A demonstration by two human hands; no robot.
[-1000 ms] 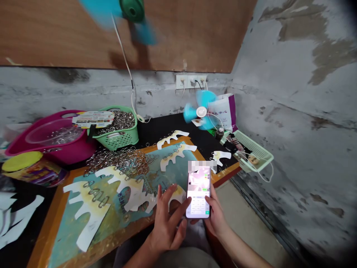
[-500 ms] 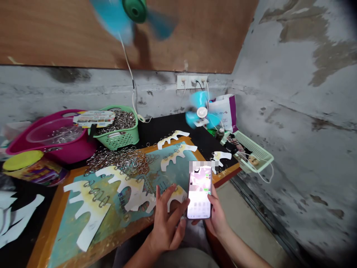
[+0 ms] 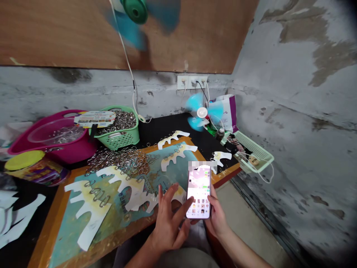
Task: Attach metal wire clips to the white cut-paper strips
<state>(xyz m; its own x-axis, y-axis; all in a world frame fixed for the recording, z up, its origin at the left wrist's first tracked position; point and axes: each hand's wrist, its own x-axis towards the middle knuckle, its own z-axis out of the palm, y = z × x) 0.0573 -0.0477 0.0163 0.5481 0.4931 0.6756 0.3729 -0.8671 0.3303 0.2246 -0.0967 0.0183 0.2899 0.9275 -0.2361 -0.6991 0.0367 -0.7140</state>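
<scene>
A slim smartphone with a lit pinkish screen is held upright over the near right corner of the orange-framed teal board. It is clamped in the right hand, with the fingers wrapped round its right side and back. The left hand is spread open with its fingers apart, and its forefinger is laid against the lower left of the screen. Compared with half a second ago, the phone is kept in almost the same place. Rows of small coloured icons are now shown where a pale panel was seen. The blades of the small blue table fan at the far right are found turned.
</scene>
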